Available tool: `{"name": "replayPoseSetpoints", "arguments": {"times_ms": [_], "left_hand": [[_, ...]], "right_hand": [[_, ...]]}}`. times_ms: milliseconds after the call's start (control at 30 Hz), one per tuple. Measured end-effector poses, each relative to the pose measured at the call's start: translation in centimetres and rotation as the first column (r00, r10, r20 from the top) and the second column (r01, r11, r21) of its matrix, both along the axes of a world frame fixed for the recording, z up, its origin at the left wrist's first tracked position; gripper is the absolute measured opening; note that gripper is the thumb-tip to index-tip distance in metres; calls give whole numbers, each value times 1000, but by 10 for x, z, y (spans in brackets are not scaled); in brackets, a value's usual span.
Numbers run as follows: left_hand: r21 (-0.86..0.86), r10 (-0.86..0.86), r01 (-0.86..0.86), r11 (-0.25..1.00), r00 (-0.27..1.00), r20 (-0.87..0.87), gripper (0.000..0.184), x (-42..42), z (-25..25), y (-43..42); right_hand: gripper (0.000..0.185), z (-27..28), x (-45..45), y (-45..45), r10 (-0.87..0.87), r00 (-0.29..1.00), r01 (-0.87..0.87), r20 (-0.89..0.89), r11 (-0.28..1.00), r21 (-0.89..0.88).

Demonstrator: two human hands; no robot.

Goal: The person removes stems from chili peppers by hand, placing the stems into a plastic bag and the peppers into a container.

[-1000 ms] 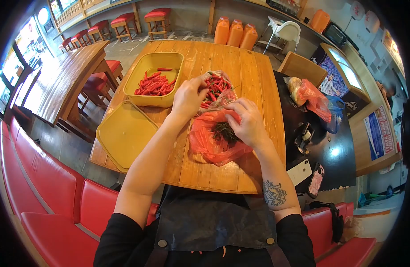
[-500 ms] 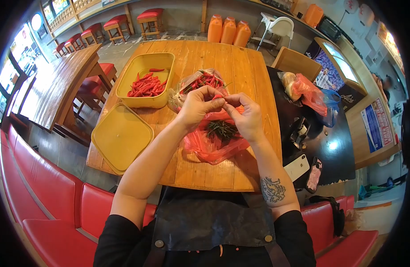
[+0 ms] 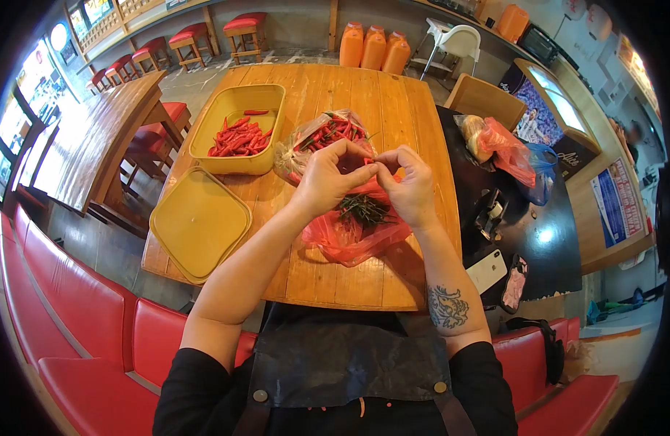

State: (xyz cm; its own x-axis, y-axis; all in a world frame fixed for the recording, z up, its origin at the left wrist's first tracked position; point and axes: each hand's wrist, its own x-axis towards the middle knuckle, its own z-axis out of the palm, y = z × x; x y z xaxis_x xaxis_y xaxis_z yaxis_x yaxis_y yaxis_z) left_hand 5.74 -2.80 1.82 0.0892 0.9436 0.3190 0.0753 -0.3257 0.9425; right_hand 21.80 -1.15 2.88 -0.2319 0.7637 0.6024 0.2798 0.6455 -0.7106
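Observation:
Over the middle of the table, my left hand [image 3: 331, 176] and my right hand [image 3: 409, 187] meet fingertip to fingertip, both pinched closed. Between them is a small red chili [image 3: 370, 160], mostly hidden by the fingers. Just beyond my left hand, a clear plastic bag [image 3: 285, 161] holds several red chilies [image 3: 336, 131]. Below my hands, a pink plastic bag [image 3: 342, 248] lies spread out with a pile of green chili stems [image 3: 365, 209] on it. A yellow tub [image 3: 271, 120] at the far left contains loose red chilies [image 3: 240, 138].
The tub's yellow lid [image 3: 200, 225] lies on the wooden table [image 3: 400, 109], left of my forearm. On a black table at right are a white phone [image 3: 486, 272], a pink-cased phone [image 3: 514, 285] and filled plastic bags [image 3: 506, 152]. Red bench seats [image 3: 95, 276] stand close by.
My fingers have shifted slightly, and my left hand's thumb and index finger now form a wider loop. Less of the red chili shows between the fingertips.

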Motion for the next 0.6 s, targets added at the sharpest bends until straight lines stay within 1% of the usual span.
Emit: {"name": "replayPoseSetpoints", "arguments": {"times_ms": [33, 100, 133, 200, 233, 300, 333, 400, 433, 500, 533, 567, 600], "left_hand": [[-1, 1, -1, 1000, 1000, 0, 10, 1, 0, 0], [-55, -23, 30, 998, 992, 127, 10, 1, 1, 0], [-55, -23, 30, 998, 992, 127, 10, 0, 1, 0], [-140, -90, 128, 982, 964, 251, 13, -3, 2, 1], [-141, -90, 128, 982, 964, 251, 13, -4, 2, 1], [-175, -172, 258, 950, 902, 396, 15, -5, 3, 0], [-175, -171, 257, 950, 902, 395, 15, -6, 3, 0], [-204, -214, 358, 911, 834, 508, 17, -7, 4, -1], [-205, -213, 358, 911, 834, 508, 17, -8, 5, -1], [-187, -178, 275, 943, 893, 414, 16, -15, 8, 2], [-129, -98, 143, 981, 946, 309, 15, -24, 13, 5], [-55, -4, 15, 998, 978, 206, 15, -39, 20, 7], [10, 202, -202, 979, 978, 52, 14, -53, 25, 9]], "right_hand": [[3, 1, 0, -1, 1, 1000, -1, 0, 1000, -1], [3, 4, 0, -3, 25, 1000, -25, -4, 1000, -10], [3, 4, 0, -2, 25, 1000, -25, -4, 1000, -11], [3, 4, 3, 0, 102, 993, -106, -57, 991, -76], [3, 3, 5, 2, 103, 993, -107, -56, 991, -77], [2, 0, 8, 7, 184, 977, -196, -105, 974, -117], [2, -1, 9, 8, 185, 977, -197, -105, 973, -117], [1, -2, 10, 9, 267, 912, -355, -310, 894, -272], [1, -1, 11, 8, 268, 912, -355, -311, 894, -273], [2, 2, 12, 6, 287, 890, -421, -355, 818, -392], [2, 3, 12, 5, 288, 889, -422, -355, 818, -391], [0, 5, 12, 4, 297, 940, -336, -165, 890, -307], [2, 5, 12, 3, 272, 962, -262, 28, 944, -199]]}}
